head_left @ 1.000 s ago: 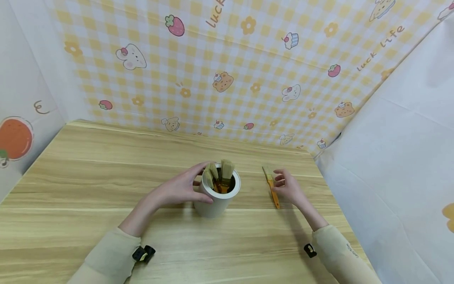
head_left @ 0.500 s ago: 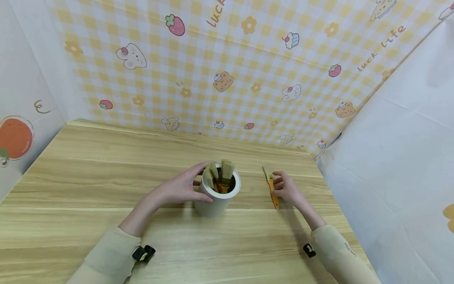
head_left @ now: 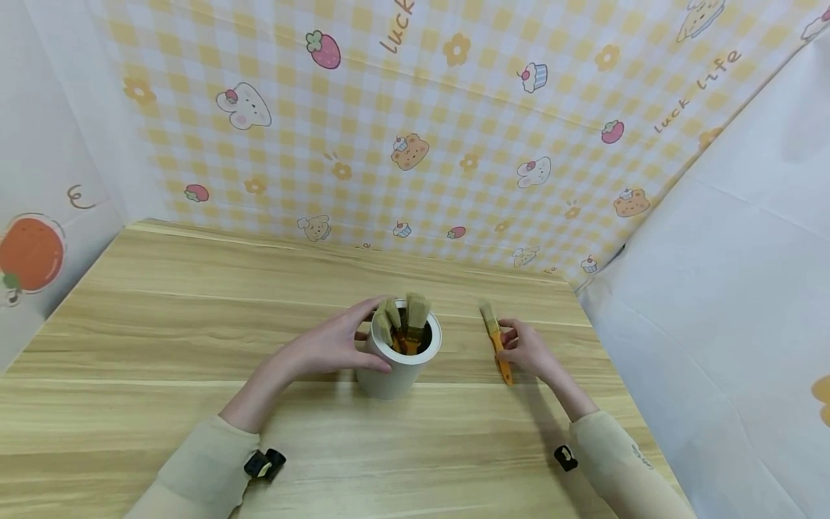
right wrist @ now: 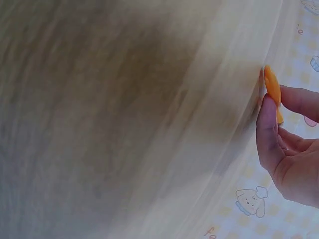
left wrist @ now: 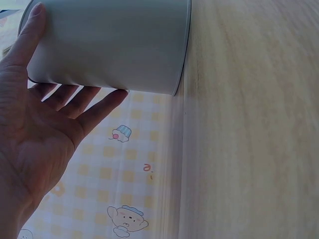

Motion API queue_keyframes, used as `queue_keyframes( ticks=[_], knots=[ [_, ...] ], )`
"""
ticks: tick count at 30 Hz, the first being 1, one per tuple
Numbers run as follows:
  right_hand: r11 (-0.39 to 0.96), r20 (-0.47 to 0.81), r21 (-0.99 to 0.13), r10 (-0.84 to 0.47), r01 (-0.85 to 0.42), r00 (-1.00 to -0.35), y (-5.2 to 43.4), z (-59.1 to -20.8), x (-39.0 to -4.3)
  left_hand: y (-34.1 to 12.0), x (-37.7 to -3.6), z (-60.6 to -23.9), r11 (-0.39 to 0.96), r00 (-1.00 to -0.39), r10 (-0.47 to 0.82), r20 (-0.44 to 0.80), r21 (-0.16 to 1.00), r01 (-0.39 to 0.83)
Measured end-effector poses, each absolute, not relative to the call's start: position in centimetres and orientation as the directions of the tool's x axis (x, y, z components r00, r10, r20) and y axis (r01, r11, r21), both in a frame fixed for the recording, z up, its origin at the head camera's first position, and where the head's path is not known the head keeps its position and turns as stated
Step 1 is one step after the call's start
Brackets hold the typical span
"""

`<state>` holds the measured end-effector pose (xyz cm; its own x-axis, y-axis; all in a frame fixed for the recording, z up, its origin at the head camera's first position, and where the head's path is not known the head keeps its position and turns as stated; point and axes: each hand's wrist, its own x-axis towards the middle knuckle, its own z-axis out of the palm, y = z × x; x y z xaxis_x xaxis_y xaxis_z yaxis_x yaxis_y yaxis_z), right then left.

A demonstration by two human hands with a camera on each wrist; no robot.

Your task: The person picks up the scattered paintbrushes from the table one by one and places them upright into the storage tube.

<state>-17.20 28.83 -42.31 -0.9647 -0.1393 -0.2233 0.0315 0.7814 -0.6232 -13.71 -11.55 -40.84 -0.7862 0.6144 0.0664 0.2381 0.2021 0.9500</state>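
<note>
A white cylindrical canister point(head_left: 392, 380) stands upright on the table, holding several paintbrushes point(head_left: 418, 311) with their bristles up. My left hand point(head_left: 327, 347) grips its left side; in the left wrist view the thumb and fingers of that hand point(left wrist: 42, 132) span the canister wall point(left wrist: 114, 45). To the right, my right hand point(head_left: 530, 352) pinches a single paintbrush point(head_left: 495, 333) with an orange handle and pale bristles. The right wrist view shows the orange handle point(right wrist: 272, 84) between thumb and fingers of the right hand point(right wrist: 299, 172), close to the tabletop.
The wooden table point(head_left: 194, 317) reaches back to a yellow checked cloth point(head_left: 363, 130) with cartoon prints. White sheets hang at the left point(head_left: 58, 130) and right point(head_left: 726, 274).
My right hand has come down against the orange-handled paintbrush and now pinches its handle; the brush has tilted slightly, its bristles a little blurred. The left hand keeps its grip on the canister.
</note>
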Motion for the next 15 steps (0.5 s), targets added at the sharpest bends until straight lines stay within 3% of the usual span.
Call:
queue_keyframes(
  ticks=[4,15],
  knots=[
    [0.736,-0.222,-0.675,-0.136,0.052,-0.965,28.5,-41.9,-17.1,-11.5,-13.7,-40.8,0.198,-0.785,0.616,0.065,0.952,0.233],
    [0.643,-0.094,-0.765,-0.17,-0.038,-0.981,26.7,-39.0,-17.1,-11.4,-13.6,-40.8,0.199,-0.789,0.611,0.072,0.95,0.241]
  ],
)
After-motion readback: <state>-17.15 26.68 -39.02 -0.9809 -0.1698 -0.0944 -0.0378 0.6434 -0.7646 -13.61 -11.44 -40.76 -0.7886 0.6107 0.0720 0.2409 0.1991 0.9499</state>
